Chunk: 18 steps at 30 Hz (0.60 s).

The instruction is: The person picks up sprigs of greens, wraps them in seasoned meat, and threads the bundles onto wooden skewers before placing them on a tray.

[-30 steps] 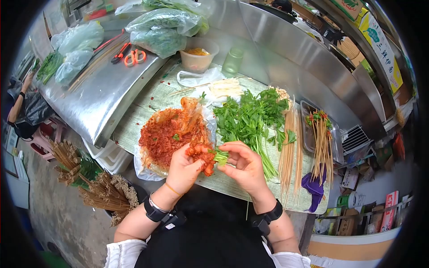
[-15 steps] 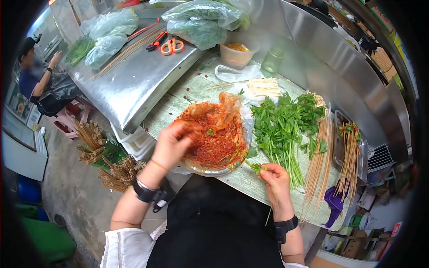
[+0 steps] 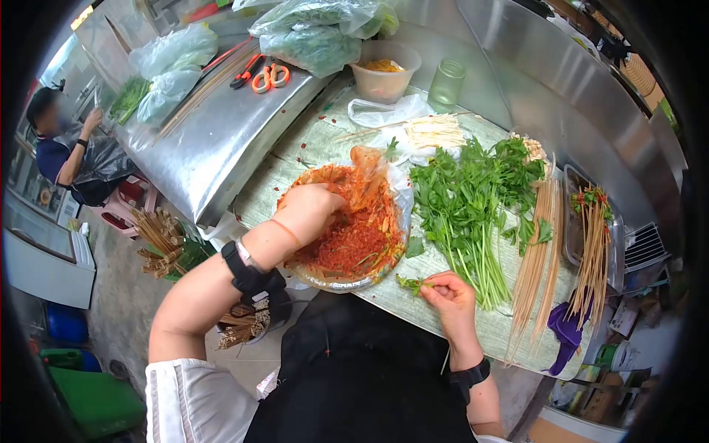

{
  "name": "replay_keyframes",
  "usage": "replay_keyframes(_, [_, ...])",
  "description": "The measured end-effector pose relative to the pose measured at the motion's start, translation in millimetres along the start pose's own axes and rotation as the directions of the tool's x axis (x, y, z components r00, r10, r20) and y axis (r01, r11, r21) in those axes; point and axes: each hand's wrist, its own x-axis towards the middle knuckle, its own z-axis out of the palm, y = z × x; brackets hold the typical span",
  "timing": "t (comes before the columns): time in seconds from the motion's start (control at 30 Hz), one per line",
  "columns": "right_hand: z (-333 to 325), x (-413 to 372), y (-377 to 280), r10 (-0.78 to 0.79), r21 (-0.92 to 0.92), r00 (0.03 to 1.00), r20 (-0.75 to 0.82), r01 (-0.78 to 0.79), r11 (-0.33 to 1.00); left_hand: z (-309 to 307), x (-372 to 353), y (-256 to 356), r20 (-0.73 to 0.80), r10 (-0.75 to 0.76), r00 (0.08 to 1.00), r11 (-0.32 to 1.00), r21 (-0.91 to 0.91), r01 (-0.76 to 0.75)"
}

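Left hand (image 3: 314, 210) is apparently gathering chili mixture (image 3: 362, 244) (grip hidden, not determinable); right hand (image 3: 450, 294) is pinching a celery sprig (image 3: 409, 284); next move is likely requiring upward withdrawal.

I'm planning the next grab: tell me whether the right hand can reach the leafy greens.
Probably yes: the right hand is close to the leafy greens, nothing visible between, though it holds a green sprig.

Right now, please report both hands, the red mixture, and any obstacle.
Left hand at bowl, fingertips hidden. Red mixture inside. Right hand pinching green sprig. No obstruction seen at either hand.
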Motion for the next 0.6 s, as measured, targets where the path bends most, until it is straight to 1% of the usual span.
replay_keyframes(0.03, [0, 0, -1, 0.017, 0.005, 1.0, 0.003, -0.017, 1.0, 2, 5, 1, 0.092, 0.038, 0.995, 0.997, 0.067, -0.044])
replay_keyframes(0.07, [0, 0, -2, 0.014, 0.011, 1.0, 0.004, -0.014, 1.0, 4, 11, 2, 0.094, 0.038, 0.995, 0.996, 0.074, -0.045])
replay_keyframes(0.13, [0, 0, -3, 0.026, 0.02, 0.999, 0.022, -0.027, 0.999, 4, 23, 9, 0.272, 0.079, 0.959, 0.958, 0.245, -0.149])
replay_keyframes(0.17, [-1, 1, -3, 0.024, 0.025, 0.999, 0.022, -0.025, 0.999, 11, 27, 7, 0.288, 0.115, 0.951, 0.947, 0.257, -0.192])
replay_keyframes(0.2, [-2, 2, -2, 0.025, 0.025, 0.999, 0.033, -0.026, 0.999, 14, 31, 9, 0.289, 0.114, 0.95, 0.946, 0.26, -0.193])
replay_keyframes(0.27, [-3, 2, -2, 0.025, 0.03, 0.999, 0.044, -0.026, 0.999, 22, 38, 12, 0.411, 0.061, 0.91, 0.87, 0.424, -0.25])
replay_keyframes(0.4, [-6, 1, -2, 0.038, 0.057, 0.997, 0.064, -0.042, 0.998, 18, 43, 19, 0.449, 0.049, 0.892, 0.883, 0.398, -0.249])
replay_keyframes(0.47, [-8, 0, -2, 0.033, 0.06, 0.997, 0.07, -0.037, 0.998, 7, 42, 18, 0.401, 0.036, 0.915, 0.954, 0.259, -0.151])
replay_keyframes(0.5, [-8, 1, -2, 0.038, 0.066, 0.997, 0.073, -0.043, 0.997, 8, 42, 9, 0.4, 0.04, 0.916, 0.952, 0.262, -0.156])
replay_keyframes(0.53, [-8, 1, -2, 0.043, 0.075, 0.996, 0.076, -0.049, 0.996, 10, 40, -4, 0.333, 0.077, 0.94, 0.997, -0.008, -0.078])
replay_keyframes(0.57, [-9, 0, -2, 0.039, 0.08, 0.997, 0.072, -0.045, 0.996, 13, 38, -16, 0.259, 0.091, 0.962, 0.959, -0.283, -0.015])
replay_keyframes(0.6, [-9, 0, -1, 0.046, 0.094, 0.996, 0.079, -0.054, 0.994, 9, 36, -19, 0.259, 0.094, 0.961, 0.96, -0.278, -0.019])
